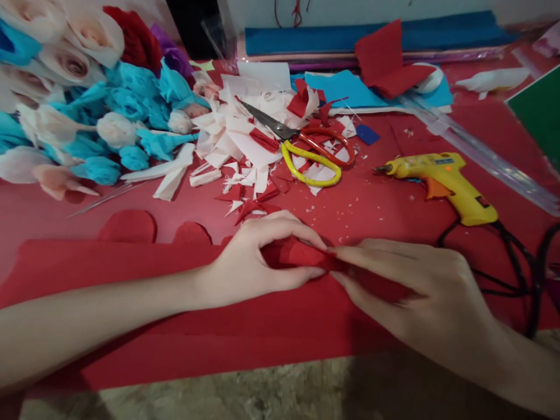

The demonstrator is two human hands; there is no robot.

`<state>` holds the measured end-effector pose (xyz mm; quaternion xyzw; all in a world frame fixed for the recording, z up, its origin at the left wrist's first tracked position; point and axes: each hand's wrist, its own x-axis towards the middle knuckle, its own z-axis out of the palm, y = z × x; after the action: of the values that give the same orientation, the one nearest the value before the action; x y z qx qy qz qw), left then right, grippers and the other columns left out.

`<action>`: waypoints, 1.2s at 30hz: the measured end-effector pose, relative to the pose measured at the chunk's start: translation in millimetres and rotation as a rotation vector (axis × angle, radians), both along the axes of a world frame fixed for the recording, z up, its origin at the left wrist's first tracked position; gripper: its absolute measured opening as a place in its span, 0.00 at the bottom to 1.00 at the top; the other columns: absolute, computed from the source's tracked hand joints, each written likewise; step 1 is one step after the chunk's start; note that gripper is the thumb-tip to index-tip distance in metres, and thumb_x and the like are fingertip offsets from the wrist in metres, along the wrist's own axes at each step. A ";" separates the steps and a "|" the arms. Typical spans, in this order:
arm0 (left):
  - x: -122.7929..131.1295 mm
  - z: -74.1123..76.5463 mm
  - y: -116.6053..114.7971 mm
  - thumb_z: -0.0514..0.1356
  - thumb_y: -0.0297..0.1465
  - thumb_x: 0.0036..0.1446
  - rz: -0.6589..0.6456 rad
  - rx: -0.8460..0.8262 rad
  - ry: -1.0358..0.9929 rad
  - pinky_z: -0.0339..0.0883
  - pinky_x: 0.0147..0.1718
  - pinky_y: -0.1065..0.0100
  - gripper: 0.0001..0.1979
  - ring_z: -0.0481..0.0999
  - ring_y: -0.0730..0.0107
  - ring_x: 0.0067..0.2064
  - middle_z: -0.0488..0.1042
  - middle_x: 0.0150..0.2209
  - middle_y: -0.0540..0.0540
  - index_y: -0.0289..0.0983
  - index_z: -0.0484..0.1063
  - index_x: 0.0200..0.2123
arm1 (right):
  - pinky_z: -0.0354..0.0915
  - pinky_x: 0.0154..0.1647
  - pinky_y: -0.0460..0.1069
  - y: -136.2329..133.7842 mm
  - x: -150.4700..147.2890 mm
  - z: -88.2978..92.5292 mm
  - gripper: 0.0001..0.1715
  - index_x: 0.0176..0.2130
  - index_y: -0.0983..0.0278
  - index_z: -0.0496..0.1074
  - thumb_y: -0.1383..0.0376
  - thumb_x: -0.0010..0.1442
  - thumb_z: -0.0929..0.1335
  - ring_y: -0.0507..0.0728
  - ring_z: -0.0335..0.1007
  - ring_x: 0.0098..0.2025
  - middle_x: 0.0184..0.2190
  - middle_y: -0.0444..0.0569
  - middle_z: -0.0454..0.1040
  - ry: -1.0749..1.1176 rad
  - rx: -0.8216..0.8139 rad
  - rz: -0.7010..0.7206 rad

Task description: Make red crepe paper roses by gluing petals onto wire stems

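Between my two hands is a small red crepe paper piece [301,255], curled along its length. My left hand [262,254] pinches it, thumb below and fingers above. From the right, my right hand [406,274] grips its other end between thumb and fingertips, and the fingers partly hide that end. Under both hands lies a wide red paper sheet [175,326] along the near side of the table. Past its far edge, rounded red paper cutouts [131,226] lie left of my left hand.
Scissors [297,137] with one yellow and one red handle rest on white and red paper scraps [245,146]. A yellow glue gun [441,181] trails a black cord at right. Paper flowers [131,99] crowd the back left. Behind are folded blue paper [367,35] and clear plastic sleeves [481,146].
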<state>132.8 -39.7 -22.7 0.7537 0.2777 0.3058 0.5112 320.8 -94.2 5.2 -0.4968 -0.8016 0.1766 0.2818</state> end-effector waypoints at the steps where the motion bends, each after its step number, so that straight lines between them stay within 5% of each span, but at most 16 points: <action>1: -0.1 0.1 0.2 0.63 0.23 0.46 -0.007 -0.003 -0.001 0.67 0.38 0.72 0.10 0.71 0.74 0.36 0.73 0.34 0.47 0.35 0.70 0.36 | 0.67 0.32 0.41 0.7 -0.3 0.0 0.08 0.37 0.65 0.71 0.70 0.54 0.67 0.50 0.71 0.32 0.31 0.44 0.75 0.023 -0.031 -0.005; 10: -1.4 1.2 1.6 0.62 0.22 0.46 -0.039 0.008 0.005 0.67 0.37 0.70 0.10 0.71 0.72 0.36 0.73 0.32 0.47 0.35 0.69 0.34 | 0.65 0.28 0.40 3.7 0.7 1.6 0.05 0.33 0.63 0.72 0.70 0.54 0.67 0.48 0.70 0.29 0.31 0.42 0.74 0.100 -0.261 0.011; 18: -0.7 3.1 0.7 0.62 0.21 0.45 -0.026 0.027 0.011 0.68 0.37 0.73 0.10 0.72 0.74 0.35 0.73 0.32 0.48 0.35 0.68 0.33 | 0.63 0.37 0.36 4.8 -2.1 3.4 0.12 0.37 0.64 0.69 0.73 0.50 0.68 0.44 0.68 0.34 0.34 0.41 0.72 0.184 -0.204 -0.020; 25: -1.1 3.6 -1.2 0.63 0.23 0.45 -0.002 -0.013 0.023 0.68 0.36 0.75 0.12 0.72 0.75 0.35 0.73 0.33 0.48 0.35 0.67 0.34 | 0.63 0.34 0.37 2.5 -1.1 2.4 0.08 0.36 0.62 0.69 0.71 0.53 0.67 0.45 0.68 0.32 0.33 0.39 0.72 0.149 -0.178 -0.019; 36: 0.7 5.3 -2.0 0.64 0.23 0.45 0.006 -0.043 0.014 0.69 0.40 0.74 0.15 0.74 0.74 0.39 0.75 0.37 0.47 0.34 0.68 0.39 | 0.63 0.35 0.43 -1.4 -0.2 0.6 0.10 0.38 0.65 0.67 0.74 0.54 0.65 0.48 0.69 0.35 0.33 0.43 0.72 -0.125 0.222 0.032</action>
<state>133.5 -41.7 -17.3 0.7439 0.2899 0.2960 0.5243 320.6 -95.7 5.9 -0.4598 -0.8401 0.0600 0.2815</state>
